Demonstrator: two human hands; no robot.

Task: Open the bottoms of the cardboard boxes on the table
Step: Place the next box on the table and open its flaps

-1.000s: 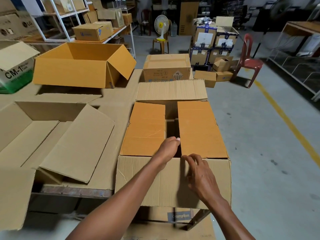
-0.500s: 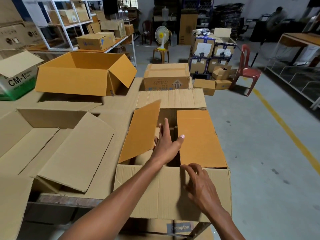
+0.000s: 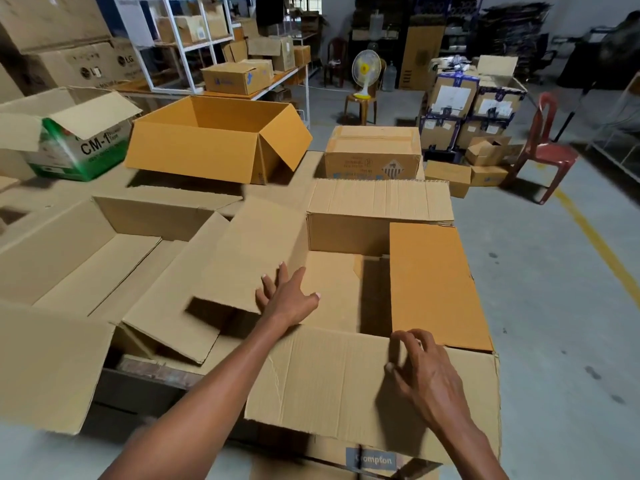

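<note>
A brown cardboard box (image 3: 346, 386) stands at the table's near right corner with its flaps up. Its left flap (image 3: 249, 251) is folded outward to the left. My left hand (image 3: 287, 296) lies flat with spread fingers against that flap's inner edge. The right flap (image 3: 429, 285), orange-brown, still lies flat over the opening. The far flap (image 3: 377, 199) stands folded back. My right hand (image 3: 422, 372) rests with curled fingers on the near flap's top edge. A second opened box (image 3: 104, 258) lies beside it on the left.
A large orange box (image 3: 194, 154) lies open on its side at the back. A closed box (image 3: 374, 154) stands behind the one I work on. A green CM-1 box (image 3: 79, 147) sits far left. Stacked boxes (image 3: 464, 109) and a red chair (image 3: 543, 150) stand on the floor to the right.
My left hand has pushed the left flap from flat, up, and over to the left, opening half of the box. My right hand stayed on the near flap.
</note>
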